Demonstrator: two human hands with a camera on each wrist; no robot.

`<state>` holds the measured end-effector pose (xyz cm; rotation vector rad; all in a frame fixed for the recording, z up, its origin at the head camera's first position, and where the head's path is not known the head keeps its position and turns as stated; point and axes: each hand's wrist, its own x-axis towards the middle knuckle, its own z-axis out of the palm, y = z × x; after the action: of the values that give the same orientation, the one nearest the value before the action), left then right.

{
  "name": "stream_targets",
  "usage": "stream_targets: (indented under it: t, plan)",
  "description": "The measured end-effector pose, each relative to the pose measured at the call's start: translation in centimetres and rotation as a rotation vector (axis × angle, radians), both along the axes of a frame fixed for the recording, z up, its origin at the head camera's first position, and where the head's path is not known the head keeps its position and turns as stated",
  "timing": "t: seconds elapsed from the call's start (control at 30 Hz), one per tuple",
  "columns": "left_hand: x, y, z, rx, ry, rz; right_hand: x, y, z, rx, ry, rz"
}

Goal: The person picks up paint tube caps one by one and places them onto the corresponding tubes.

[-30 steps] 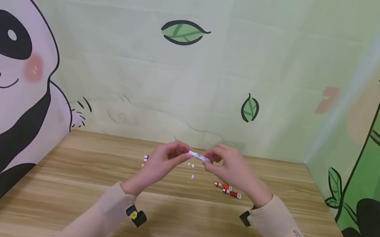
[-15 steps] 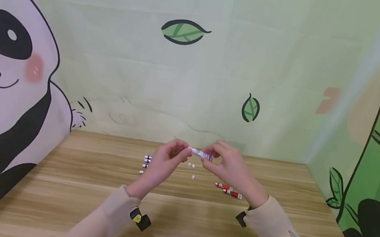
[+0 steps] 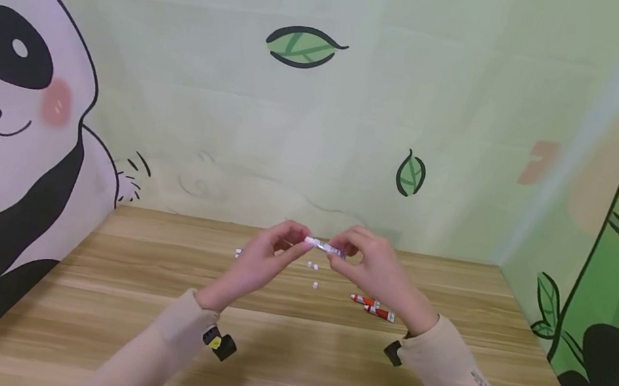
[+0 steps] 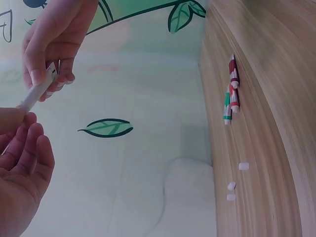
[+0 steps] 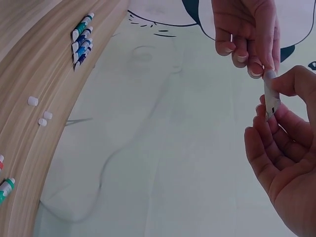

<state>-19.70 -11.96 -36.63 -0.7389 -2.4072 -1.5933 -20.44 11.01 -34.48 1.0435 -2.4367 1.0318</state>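
Note:
Between both hands, above the wooden table [image 3: 286, 361], is a small white paint tube [image 3: 328, 248] with a white cap end. My left hand [image 3: 260, 258] pinches that cap end between thumb and fingertips. The tube's body is held by my right hand [image 3: 375, 271], thumb against it and fingers curled behind. In the right wrist view the tube [image 5: 271, 94] slants down from the left fingertips to its flat end within the right fingers. Below the hands lie three small white caps, one of them nearer [image 3: 315, 285] and two close together farther back.
Right of the caps lie a red paint tube [image 3: 379, 313], a maroon tube [image 4: 233, 69] and a green tube [image 4: 227, 106]. Several green and blue tubes [image 5: 81, 44] lie in a row on the left, mostly behind my left hand in the head view. A panda-printed cloth [image 3: 209, 106] stands behind the table.
My left wrist has swung slightly right and then back left, covering most of the left-hand tubes again. Both hands keep hold of the white tube, and the head view has tilted slightly.

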Motion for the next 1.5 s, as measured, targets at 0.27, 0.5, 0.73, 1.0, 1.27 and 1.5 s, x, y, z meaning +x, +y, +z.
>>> stream_targets:
  t: [0.27, 0.5, 0.73, 1.0, 1.27, 1.5]
  plan:
    - [-0.1, -0.4, 0.4, -0.007, 0.035, -0.044, 0.0, 0.2, -0.1, -0.007, -0.008, 0.012]
    - [-0.3, -0.9, 1.3, -0.062, 0.071, -0.038, 0.2, 0.4, 0.0, -0.02, 0.046, 0.043]
    - [0.0, -1.4, 2.0, -0.182, 0.06, -0.054, 0.6, 0.5, 0.2, -0.007, 0.15, 0.084]
    - [0.6, -1.4, 2.2, -0.233, 0.114, -0.075, 0.9, 0.5, 0.2, 0.017, 0.183, 0.092]
    - [1.0, -1.2, 2.2, -0.217, 0.203, -0.086, 1.0, 0.4, 0.4, 0.027, 0.156, 0.09]
    - [1.3, -1.1, 2.3, -0.202, 0.169, -0.029, 0.9, 0.4, 0.1, -0.006, 0.186, 0.099]
